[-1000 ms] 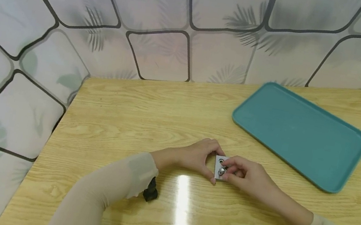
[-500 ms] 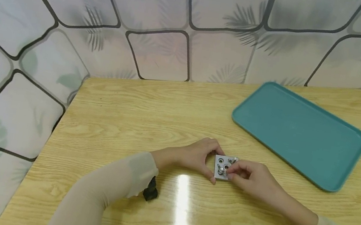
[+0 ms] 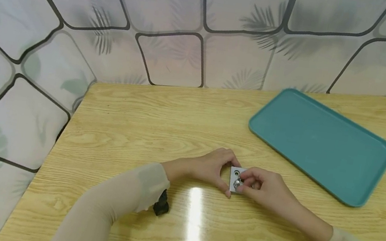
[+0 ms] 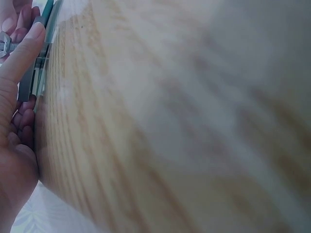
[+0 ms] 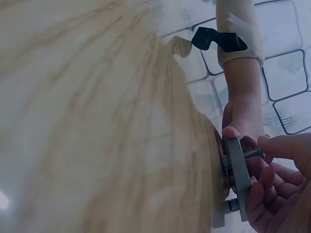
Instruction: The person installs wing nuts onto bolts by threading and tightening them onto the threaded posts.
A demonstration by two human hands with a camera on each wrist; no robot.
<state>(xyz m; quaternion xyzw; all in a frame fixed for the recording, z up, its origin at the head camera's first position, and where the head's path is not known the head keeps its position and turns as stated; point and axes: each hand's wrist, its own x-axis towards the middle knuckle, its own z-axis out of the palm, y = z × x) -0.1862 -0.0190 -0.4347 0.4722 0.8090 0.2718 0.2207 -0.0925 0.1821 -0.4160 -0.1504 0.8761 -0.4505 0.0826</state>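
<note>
In the head view a small square metal plate with holes lies between both hands. My left hand grips its left side, thumb at the near edge and fingers at the far edge. A bolt stands up from the near-left part of the plate. My right hand pinches this bolt by its head with thumb and fingers, covering the plate's right part. From the side, in the right wrist view, the bolt's threaded shank passes into the plate, with nut-like pieces under it.
A teal tray lies at the back right of the wooden table. Behind the table rises a patterned wall. Black wrist cameras hang below both sleeves.
Half a second ago my right hand was slightly farther right, exposing more bolts and holes; it has come back left over the plate. My left hand and the plate have stayed put.
</note>
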